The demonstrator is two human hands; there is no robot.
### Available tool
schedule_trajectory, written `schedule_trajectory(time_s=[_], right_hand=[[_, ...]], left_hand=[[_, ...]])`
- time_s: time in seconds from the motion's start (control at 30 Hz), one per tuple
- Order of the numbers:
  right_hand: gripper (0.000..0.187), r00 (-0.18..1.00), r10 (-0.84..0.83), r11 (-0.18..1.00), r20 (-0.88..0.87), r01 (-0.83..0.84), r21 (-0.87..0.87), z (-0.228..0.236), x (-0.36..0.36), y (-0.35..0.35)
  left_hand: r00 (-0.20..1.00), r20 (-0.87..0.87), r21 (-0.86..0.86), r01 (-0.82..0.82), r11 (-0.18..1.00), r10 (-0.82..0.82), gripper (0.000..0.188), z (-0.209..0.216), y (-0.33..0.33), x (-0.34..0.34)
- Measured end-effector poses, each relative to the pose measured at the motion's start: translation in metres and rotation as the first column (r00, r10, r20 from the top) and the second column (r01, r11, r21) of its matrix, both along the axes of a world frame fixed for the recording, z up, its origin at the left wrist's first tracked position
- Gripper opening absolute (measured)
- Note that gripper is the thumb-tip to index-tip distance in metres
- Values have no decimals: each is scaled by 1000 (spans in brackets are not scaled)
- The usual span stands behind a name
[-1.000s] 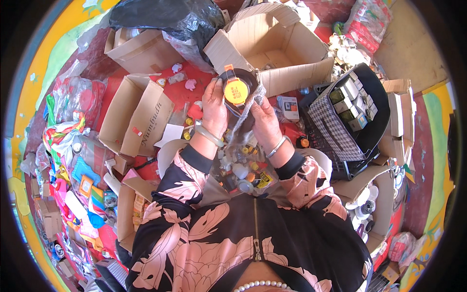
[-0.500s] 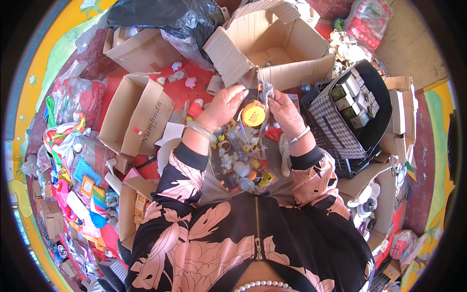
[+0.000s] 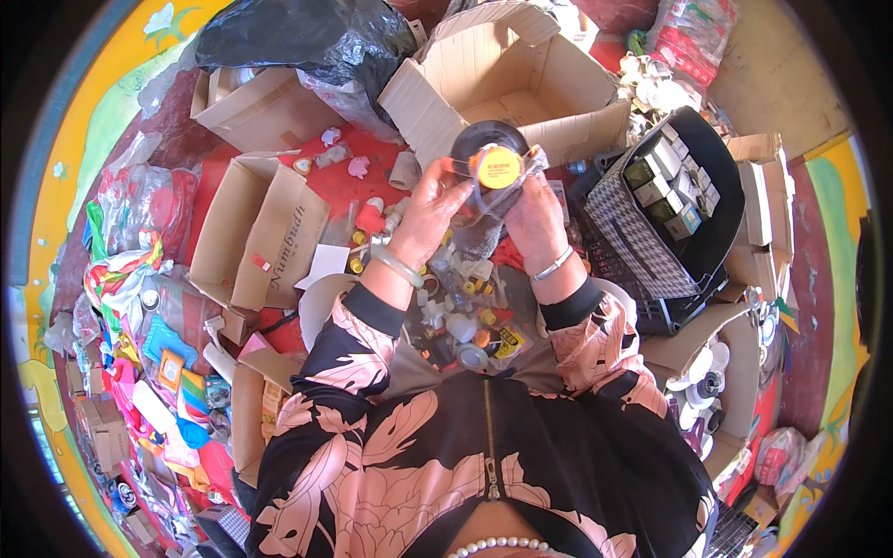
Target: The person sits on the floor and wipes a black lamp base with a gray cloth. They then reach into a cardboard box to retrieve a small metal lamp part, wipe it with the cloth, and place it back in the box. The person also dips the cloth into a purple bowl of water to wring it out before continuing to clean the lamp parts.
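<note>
In front of my chest, both hands hold up a round black item with an orange-yellow round label. It looks like a reel or a roll, but its exact kind is unclear. My left hand grips its left edge, thumb and fingers closed. My right hand pinches its right side, where crumpled clear plastic film shows. Below the hands, between my knees, lies a pile of small bottles, caps and plastic pieces.
An open cardboard box stands ahead, another at left. On the right, a houndstooth bin holds small boxes. A black plastic bag lies far left. Mixed plastic items cover the left floor. White pieces fill a box at right.
The round item has turned and tilted, so its black side now shows beyond the label. Both hands have moved slightly, and the left fingers have come onto its edge.
</note>
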State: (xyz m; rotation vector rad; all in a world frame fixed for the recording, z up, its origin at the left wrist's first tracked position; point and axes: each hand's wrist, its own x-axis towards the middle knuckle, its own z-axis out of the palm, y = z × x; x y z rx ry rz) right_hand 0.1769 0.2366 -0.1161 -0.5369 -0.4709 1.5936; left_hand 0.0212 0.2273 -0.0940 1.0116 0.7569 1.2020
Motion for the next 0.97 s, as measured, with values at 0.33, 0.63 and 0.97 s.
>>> schedule_trajectory(time_s=[0.33, 0.63, 0.97], right_hand=[[19, 986, -14, 1000, 166, 13, 11, 31, 30, -3], [17, 887, 129, 991, 443, -127, -34, 20, 3, -15], [27, 813, 81, 992, 576, -121, 32, 21, 4, -18]], left_hand=[[930, 172, 91, -344, 934, 326, 19, -11, 16, -18], [923, 164, 23, -358, 934, 349, 24, -9, 7, 6], [768, -521, 468, -108, 877, 373, 21, -7, 0, -14]])
